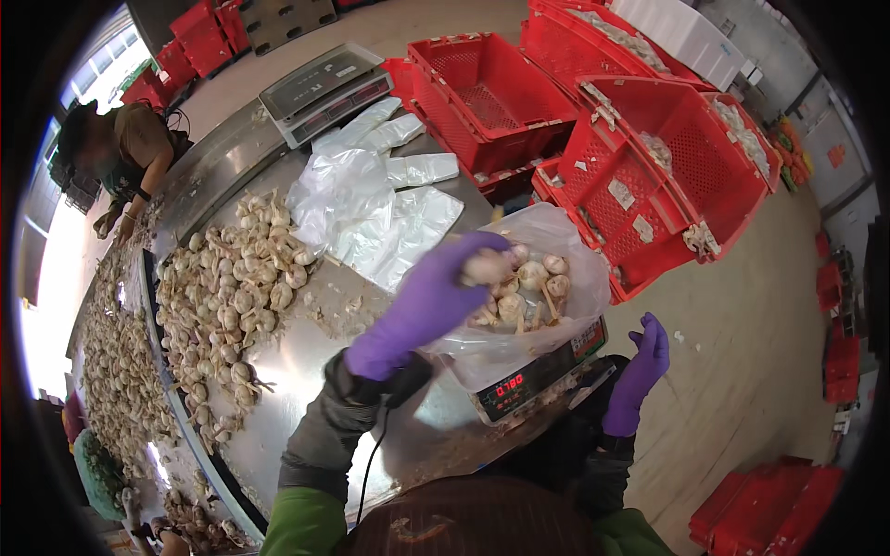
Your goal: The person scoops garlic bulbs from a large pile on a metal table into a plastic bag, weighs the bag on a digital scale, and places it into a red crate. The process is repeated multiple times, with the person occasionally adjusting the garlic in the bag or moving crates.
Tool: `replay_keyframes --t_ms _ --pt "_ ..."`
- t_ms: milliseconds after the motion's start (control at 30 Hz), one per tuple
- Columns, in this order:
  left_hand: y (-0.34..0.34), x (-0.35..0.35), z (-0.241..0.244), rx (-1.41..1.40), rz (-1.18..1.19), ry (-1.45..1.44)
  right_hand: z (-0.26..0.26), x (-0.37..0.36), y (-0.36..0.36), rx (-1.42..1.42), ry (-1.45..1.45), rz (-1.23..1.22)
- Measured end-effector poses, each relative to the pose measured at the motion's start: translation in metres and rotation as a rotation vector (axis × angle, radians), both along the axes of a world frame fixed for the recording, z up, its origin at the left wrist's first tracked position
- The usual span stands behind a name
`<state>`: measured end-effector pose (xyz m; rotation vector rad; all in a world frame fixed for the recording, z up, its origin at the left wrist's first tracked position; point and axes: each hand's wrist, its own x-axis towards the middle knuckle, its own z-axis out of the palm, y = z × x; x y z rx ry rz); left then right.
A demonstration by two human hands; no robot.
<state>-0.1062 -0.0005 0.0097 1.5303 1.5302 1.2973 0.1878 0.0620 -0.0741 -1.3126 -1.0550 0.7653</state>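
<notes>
My left hand (431, 295), in a purple glove, holds a garlic bulb (487, 268) over an opened clear plastic bag (580, 278); hand and bulb are motion-blurred. Several garlic bulbs (532, 276) with stems lie inside the bag. The bag rests on a digital scale (532, 382) whose display shows lit red digits. To the right of the scale, my right hand (638, 375), gloved in purple too, hovers beyond the table edge with loosely bent fingers and holds nothing. A heap of garlic bulbs (226, 278) covers part of the metal table (306, 389) on the left.
Flat plastic bags (417, 215) lie beside a second scale (323, 90). Red crates (487, 104) stand behind and right of the bag, one tilted crate (667, 167) close by. Past a metal divider (181, 417) lies more garlic (118, 361). A person (132, 153) leans over the table's far side.
</notes>
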Motion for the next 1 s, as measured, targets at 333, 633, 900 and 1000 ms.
replay_keyframes --t_ms 333,633,900,1000 --pt "0.007 0.028 -0.033 0.132 -0.08 0.328 0.0 0.035 -0.02 0.004 -0.039 -0.042" --pt "-0.126 -0.055 -0.044 -0.096 0.673 -0.063 0.014 0.046 -0.027 0.014 -0.058 -0.111" --pt "-0.168 -0.043 -0.076 -0.297 0.761 -0.337 0.037 -0.002 -0.029 0.148 -0.183 -0.054" --pt "-0.139 -0.019 -0.07 -0.287 0.676 -0.375 0.046 -0.036 -0.028 0.354 -0.453 0.121"
